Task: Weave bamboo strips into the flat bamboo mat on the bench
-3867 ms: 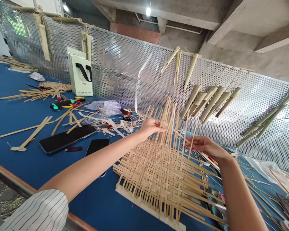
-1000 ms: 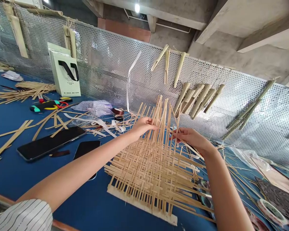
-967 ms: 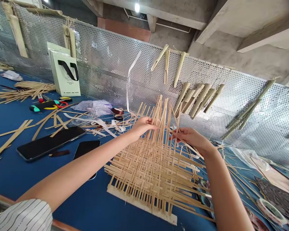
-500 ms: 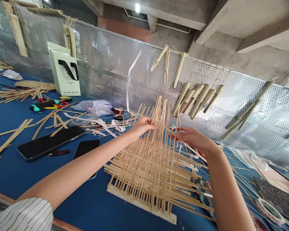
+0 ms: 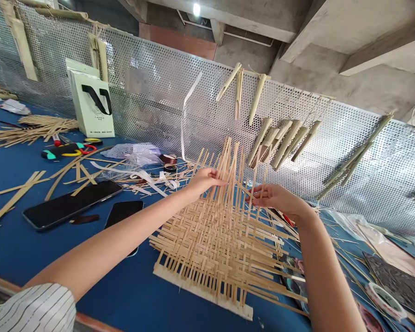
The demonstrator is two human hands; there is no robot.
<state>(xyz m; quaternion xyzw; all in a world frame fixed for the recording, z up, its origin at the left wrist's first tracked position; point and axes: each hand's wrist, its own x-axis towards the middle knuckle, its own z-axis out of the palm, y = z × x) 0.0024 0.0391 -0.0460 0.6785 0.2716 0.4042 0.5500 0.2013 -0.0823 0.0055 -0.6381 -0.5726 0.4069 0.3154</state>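
Observation:
A half-woven mat of bamboo strips [image 5: 214,235] lies on the blue table, its near edge along a pale strip of tape [image 5: 200,291]. At the mat's far side, my left hand [image 5: 207,180] is closed around a bundle of raised bamboo strips [image 5: 224,161], thumb across them. To its right, my right hand [image 5: 271,198] has its fingers curled against thin upright bamboo strips [image 5: 257,180] at the mat's far right corner. Loose strip ends stick out to the right beneath my right wrist.
Two phones [image 5: 72,203] lie left of the mat, with scissors [image 5: 69,150] and a pale green bag [image 5: 91,101] behind. Loose strips and a plastic bag [image 5: 134,152] lie nearby. A perforated metal screen [image 5: 152,101] closes off the back. A tape roll [image 5: 386,300] sits at right.
My right hand has shifted slightly, and a strip beside it that slanted down to the right now stands more upright. My left hand keeps its grip on the bundle.

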